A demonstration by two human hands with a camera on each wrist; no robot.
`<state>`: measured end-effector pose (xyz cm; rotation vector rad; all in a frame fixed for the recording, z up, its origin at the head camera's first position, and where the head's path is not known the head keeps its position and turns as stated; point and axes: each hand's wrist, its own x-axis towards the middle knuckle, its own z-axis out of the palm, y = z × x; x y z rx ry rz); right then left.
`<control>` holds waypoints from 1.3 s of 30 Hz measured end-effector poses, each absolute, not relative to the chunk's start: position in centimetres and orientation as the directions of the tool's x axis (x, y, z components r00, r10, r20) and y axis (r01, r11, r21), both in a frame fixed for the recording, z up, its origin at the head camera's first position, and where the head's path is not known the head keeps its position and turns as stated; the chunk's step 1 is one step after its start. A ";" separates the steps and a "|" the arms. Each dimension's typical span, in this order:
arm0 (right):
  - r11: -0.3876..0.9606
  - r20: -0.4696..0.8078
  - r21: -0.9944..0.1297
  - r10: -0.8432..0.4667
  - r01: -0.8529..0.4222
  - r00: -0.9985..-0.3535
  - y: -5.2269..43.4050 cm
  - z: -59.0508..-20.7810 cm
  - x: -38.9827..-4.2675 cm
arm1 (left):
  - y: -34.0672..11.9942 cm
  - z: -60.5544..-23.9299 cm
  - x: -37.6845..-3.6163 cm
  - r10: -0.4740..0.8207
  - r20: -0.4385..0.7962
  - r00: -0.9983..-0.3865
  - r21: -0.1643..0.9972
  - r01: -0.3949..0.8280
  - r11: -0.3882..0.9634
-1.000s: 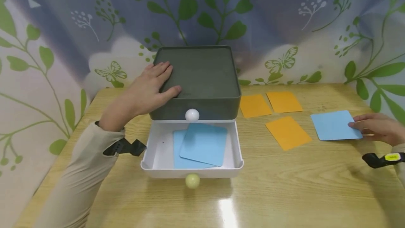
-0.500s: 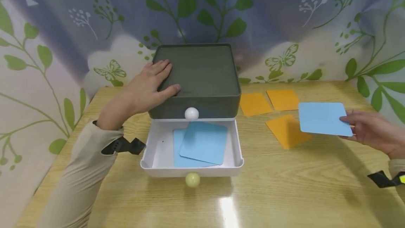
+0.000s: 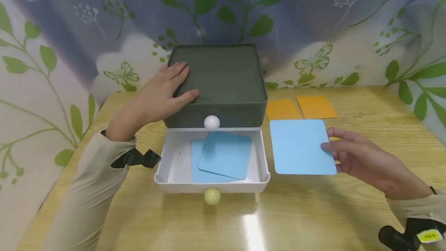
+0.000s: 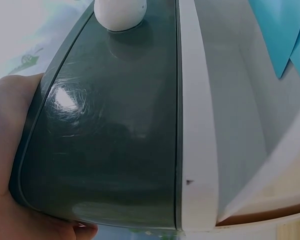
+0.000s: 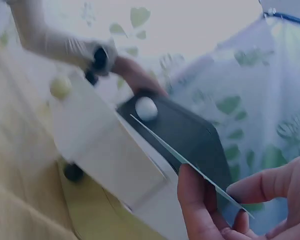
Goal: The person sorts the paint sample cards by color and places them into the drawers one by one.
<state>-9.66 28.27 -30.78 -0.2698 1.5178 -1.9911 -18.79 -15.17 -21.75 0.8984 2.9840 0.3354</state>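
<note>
My left hand (image 3: 150, 100) rests on the left edge of the dark green top (image 3: 223, 74) of a small drawer unit, fingers spread and thumb on the lid. Beneath that, a white drawer (image 3: 212, 187) with a yellow-green knob (image 3: 212, 196) is pulled out. Two overlapping blue cards (image 3: 226, 156) lie in it. Between thumb and fingers, my right hand (image 3: 369, 162) pinches the right edge of another blue card (image 3: 299, 148), held above the table just right of the drawer. The right wrist view shows this card edge-on.
Two orange cards (image 3: 317, 107) lie on the wooden table (image 3: 313, 212) behind the held card. A third is almost wholly hidden by the card and right hand. The dark upper drawer's white knob (image 3: 211, 122) overhangs the white one. A leaf-patterned curtain (image 3: 216, 7) hangs behind.
My right hand has lifted the blue card off the table and carried it left, past the orange cards, to beside the drawer. The left hand stays on the unit.
</note>
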 end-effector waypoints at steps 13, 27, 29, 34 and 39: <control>-0.252 -0.091 -0.899 -0.693 0.359 -0.715 21.1 -28.4 -8.3 | -15.1 -21.5 -18.8 0.541 0.029 -0.840 0.202 0.535 0.820; -0.095 -0.061 -0.967 -0.816 0.238 -0.575 17.5 -26.9 -7.5 | -15.0 -21.4 -18.9 0.543 0.034 -0.839 0.204 0.538 0.818; -0.002 -0.102 -0.986 -0.792 0.169 -0.602 17.0 -26.5 -7.1 | -15.0 -21.4 -19.0 0.543 0.033 -0.839 0.204 0.537 0.818; -0.030 -0.025 -0.997 -0.734 0.069 -0.679 17.4 -26.5 -5.9 | -14.9 -21.5 -19.1 0.544 0.019 -0.839 0.203 0.536 0.820; -0.277 0.109 -0.937 -0.810 0.212 -0.576 17.3 -28.0 -5.0 | -15.1 -21.4 -18.9 0.538 0.025 -0.842 0.207 0.531 0.822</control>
